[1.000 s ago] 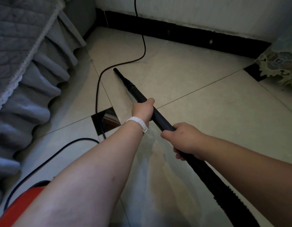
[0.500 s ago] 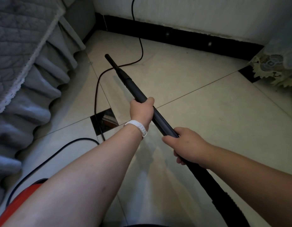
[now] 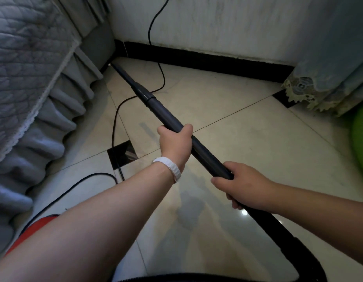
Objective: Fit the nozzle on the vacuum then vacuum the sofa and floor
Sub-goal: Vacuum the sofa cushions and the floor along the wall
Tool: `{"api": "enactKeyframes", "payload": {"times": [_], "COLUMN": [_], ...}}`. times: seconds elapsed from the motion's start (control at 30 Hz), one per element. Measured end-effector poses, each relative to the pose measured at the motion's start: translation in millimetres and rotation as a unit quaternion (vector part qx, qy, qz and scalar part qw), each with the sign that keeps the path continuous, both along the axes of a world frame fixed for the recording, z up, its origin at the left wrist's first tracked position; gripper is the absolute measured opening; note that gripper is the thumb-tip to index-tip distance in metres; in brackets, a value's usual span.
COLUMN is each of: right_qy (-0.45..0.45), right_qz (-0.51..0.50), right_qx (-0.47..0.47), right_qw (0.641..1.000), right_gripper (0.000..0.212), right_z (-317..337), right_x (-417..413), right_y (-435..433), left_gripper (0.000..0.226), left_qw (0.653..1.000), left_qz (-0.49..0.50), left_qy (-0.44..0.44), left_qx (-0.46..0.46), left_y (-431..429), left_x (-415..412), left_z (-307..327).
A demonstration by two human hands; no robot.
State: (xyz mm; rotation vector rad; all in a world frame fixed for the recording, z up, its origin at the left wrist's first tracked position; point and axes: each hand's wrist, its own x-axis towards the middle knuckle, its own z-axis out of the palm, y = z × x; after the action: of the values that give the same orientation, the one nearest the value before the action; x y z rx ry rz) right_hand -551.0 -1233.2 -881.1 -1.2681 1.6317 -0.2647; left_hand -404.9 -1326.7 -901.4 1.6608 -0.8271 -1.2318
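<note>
Above glossy tiles (image 3: 258, 143), left hand (image 3: 174, 143) and right hand (image 3: 243, 186) clasp smooth wand (image 3: 162, 110).

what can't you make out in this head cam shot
All head view.
Nozzle tip: lost in shadow at the sofa base; floor contact unclear.
Red vacuum body: hidden by left forearm and bottom edge.
Hose: past the wand, cut off by bottom edge.
Power cord: leaves the top edge; plug unseen.
Green object: cut by right edge, unidentifiable.

A home living room: tiled floor (image 3: 247, 139), skirted sofa (image 3: 34, 88), lace-edged curtain (image 3: 329, 68).
</note>
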Motion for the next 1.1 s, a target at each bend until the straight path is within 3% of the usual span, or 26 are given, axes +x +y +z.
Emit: {"api": "enactKeyframes", "payload": {"times": [0.2, 0.57, 0.7, 0.83, 1.1], "right_qy": [-0.007, -0.055, -0.030, 0.053, 0.093], "right_qz": [0.026, 0.037, 0.053, 0.129, 0.139], "right_qx": [0.005, 0.119, 0.126, 0.077, 0.082], "right_qw": [1.000, 0.991, 0.990, 0.987, 0.983], "right_gripper": [0.022, 0.017, 0.015, 0.026, 0.045], "right_z": [-26.6, -94.3, -114.7, -132.1, -160.0], "right_x": [-29.9, -38.8, -43.1, -46.5, -40.8], "right_y": [28.2, 70.3, 67.1, 57.6, 48.4], "left_gripper": [0.032, 0.037, 0.038, 0.038, 0.040], "left_qw": [1.000, 0.990, 0.984, 0.980, 0.975], "left_qz": [0.016, -0.036, -0.054, -0.066, -0.094], "left_qy": [-0.018, -0.078, -0.100, -0.120, -0.120], "left_qx": [0.011, 0.115, 0.135, 0.147, 0.161], "left_y": [38.2, 74.6, 70.9, 66.2, 63.3], "left_x": [-25.6, -46.0, -52.6, -57.5, -65.8], "left_z": [-5.6, -84.0, -108.5, -129.2, -154.9]}}
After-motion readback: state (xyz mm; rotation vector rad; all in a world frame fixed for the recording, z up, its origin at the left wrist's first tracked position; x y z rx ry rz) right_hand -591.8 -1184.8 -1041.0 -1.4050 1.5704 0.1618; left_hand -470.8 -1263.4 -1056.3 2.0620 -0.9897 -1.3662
